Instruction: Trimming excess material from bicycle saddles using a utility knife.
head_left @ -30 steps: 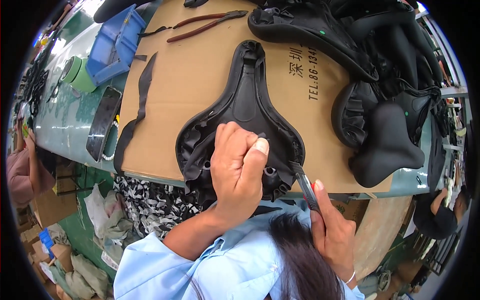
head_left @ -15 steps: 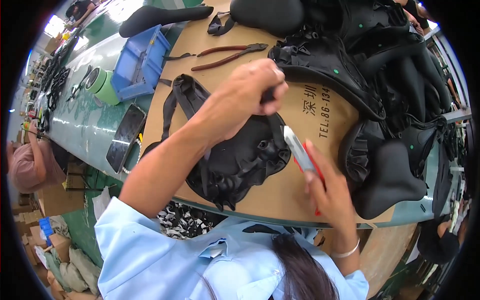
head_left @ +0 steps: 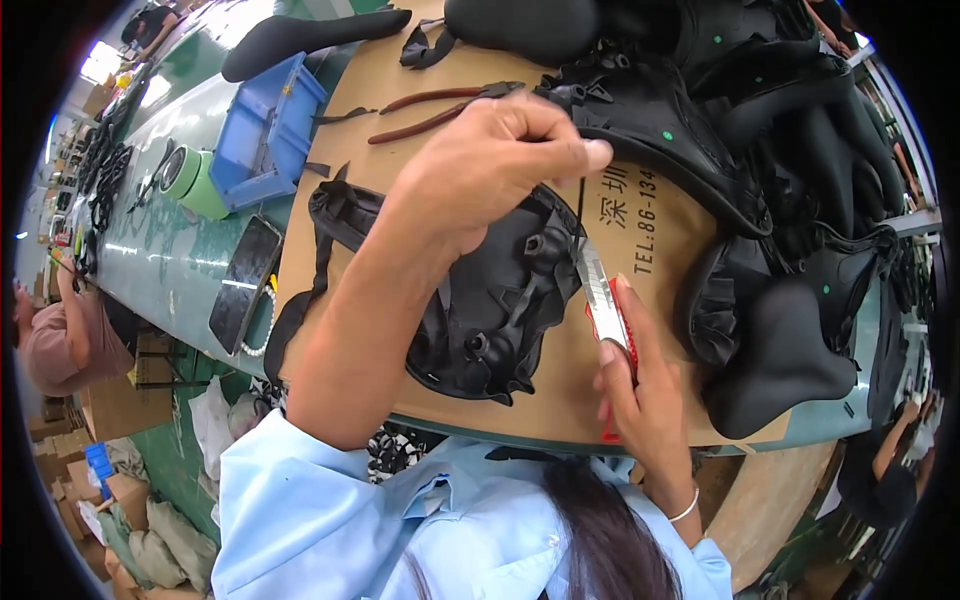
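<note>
A black bicycle saddle (head_left: 505, 275) lies underside up in front of me, its cover edge loose and ruffled near me. My left hand (head_left: 485, 165) is over its far side, thumb and fingers pinched on a thin strip of black cover material (head_left: 581, 205) stretched taut up from the saddle's right edge. My right hand (head_left: 645, 390) grips a red utility knife (head_left: 602, 305), its long blade out. The blade's tip is at the strip, close to the saddle's rim; whether it cuts in cannot be made out.
Brown cardboard (head_left: 640, 330) covers the green table. Red-handled pliers (head_left: 425, 115) lie beyond the saddle. On the left are a blue bin (head_left: 268, 135), a green cup (head_left: 195, 182) and a phone (head_left: 247, 285). Several black saddles (head_left: 770, 150) crowd the right. Other people work farther off.
The left hand has pulled up, drawing the strip taut. The saddle has turned, showing more of its underside. The knife's blade has shifted slightly right, beside the strip.
</note>
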### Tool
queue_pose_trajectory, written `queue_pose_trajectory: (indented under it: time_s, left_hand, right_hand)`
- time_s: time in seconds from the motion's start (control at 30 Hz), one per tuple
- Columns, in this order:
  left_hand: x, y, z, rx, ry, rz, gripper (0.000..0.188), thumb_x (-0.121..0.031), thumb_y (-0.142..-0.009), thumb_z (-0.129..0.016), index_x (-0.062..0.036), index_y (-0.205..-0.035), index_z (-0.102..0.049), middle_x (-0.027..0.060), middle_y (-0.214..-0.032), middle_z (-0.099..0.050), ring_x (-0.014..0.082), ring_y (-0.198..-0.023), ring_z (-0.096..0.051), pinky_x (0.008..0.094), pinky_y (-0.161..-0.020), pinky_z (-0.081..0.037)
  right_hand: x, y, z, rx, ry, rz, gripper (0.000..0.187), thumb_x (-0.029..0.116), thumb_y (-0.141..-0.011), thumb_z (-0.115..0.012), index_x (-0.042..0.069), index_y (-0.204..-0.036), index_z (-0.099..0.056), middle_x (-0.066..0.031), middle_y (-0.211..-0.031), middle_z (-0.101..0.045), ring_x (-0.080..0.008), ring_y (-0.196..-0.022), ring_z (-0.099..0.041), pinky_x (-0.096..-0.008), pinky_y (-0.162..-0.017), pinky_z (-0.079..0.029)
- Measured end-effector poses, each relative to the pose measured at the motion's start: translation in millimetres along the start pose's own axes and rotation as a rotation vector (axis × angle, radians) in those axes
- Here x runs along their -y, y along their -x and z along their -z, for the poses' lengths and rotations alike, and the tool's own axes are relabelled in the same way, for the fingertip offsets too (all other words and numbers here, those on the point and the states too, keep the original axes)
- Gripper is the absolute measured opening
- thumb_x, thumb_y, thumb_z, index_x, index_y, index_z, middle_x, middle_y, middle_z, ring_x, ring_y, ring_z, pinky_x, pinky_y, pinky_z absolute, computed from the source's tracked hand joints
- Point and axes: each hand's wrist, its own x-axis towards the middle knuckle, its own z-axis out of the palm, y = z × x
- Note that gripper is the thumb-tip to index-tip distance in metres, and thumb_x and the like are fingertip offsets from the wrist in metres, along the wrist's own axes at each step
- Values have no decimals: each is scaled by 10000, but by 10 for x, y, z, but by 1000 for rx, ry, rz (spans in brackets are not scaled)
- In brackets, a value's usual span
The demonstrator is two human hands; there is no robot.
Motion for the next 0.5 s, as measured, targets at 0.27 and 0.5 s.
queue_pose_trajectory:
  time_s: [0.27, 0.5]
  left_hand:
    - [10, -67, 126, 137, 1113, -393, 324, -247, -927, -639, -45, -678, -589, 38, -920, -595, 98, -769, -511, 243, -644, -419]
    - [-207, 415, -14, 139, -1141, -467, 160, -135, -706, -703, -43, -781, -596, 45, -694, -553, 258, -663, -488, 393, -677, -435]
  right_hand:
    - [23, 298, -88, -3, 35, 57, 600, 67, -924, -528, 123, -1481, -310, -207, -843, -657, -339, -604, -620, -392, -588, -488]
    - [46, 109, 288, 20, 549, 235, 559, 79, -868, -576, 149, -1410, -458, -158, -733, -639, -346, -542, -578, -413, -531, -440]
